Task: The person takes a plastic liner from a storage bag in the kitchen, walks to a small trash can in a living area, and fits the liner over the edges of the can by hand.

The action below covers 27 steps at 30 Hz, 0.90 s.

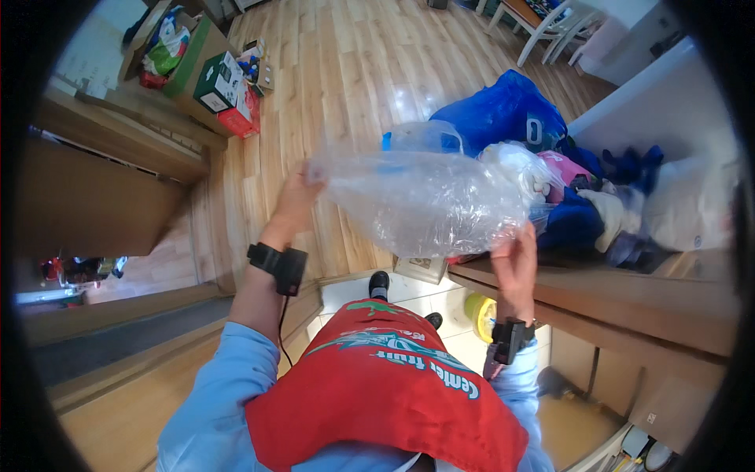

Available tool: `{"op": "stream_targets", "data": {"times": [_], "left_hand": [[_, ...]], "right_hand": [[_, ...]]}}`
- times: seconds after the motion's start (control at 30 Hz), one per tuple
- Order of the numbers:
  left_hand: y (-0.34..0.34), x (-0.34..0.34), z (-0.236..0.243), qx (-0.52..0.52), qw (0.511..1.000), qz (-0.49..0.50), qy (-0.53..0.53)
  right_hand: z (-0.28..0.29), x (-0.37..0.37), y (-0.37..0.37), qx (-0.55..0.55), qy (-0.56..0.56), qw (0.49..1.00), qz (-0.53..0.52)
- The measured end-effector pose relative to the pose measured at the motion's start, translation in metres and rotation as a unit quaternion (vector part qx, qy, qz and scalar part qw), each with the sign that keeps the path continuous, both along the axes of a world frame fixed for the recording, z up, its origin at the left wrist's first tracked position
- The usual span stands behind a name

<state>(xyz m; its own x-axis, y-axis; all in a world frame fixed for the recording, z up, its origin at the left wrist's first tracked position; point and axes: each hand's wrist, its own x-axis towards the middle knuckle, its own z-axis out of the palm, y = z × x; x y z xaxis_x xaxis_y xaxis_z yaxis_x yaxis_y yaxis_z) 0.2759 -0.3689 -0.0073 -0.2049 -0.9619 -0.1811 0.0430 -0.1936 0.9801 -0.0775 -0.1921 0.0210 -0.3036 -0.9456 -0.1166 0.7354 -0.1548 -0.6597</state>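
Observation:
A clear, crinkled plastic bag point(429, 206) is stretched out sideways in front of me, in the air over the floor. My left hand point(296, 198) pinches its left end, which is blurred there. At the bag's lower right corner, my right hand point(515, 263) grips the film between thumb and fingers. Through the plastic, the wooden floor and parts of the things behind it show dimly. I cannot make out anything inside the bag.
A large blue bag point(503, 114) stands beyond the plastic, beside a white plastic bag point(511, 165) and a heap of cloth point(578, 216) on the right. Boxes point(222, 82) line the far left. A yellow bucket point(480, 315) stands on the tiles near my feet.

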Motion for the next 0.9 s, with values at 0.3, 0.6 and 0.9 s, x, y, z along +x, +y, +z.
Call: {"op": "stream_targets", "data": {"times": [0.3,0.6,0.9], "left_hand": [[0.004,0.088,-0.065,-0.034,0.974,-0.161,-0.158],[0.061,0.04,-0.078,0.421,0.828,0.024,0.37],[0.089,0.005,-0.027,0.374,0.92,-0.034,0.118]], "right_hand": [[0.021,0.027,-0.018,0.074,0.011,0.997,-0.009],[-0.034,0.093,-0.007,0.134,0.23,0.944,0.195],[-0.039,0.137,-0.018,0.001,0.401,0.826,0.397]]}}
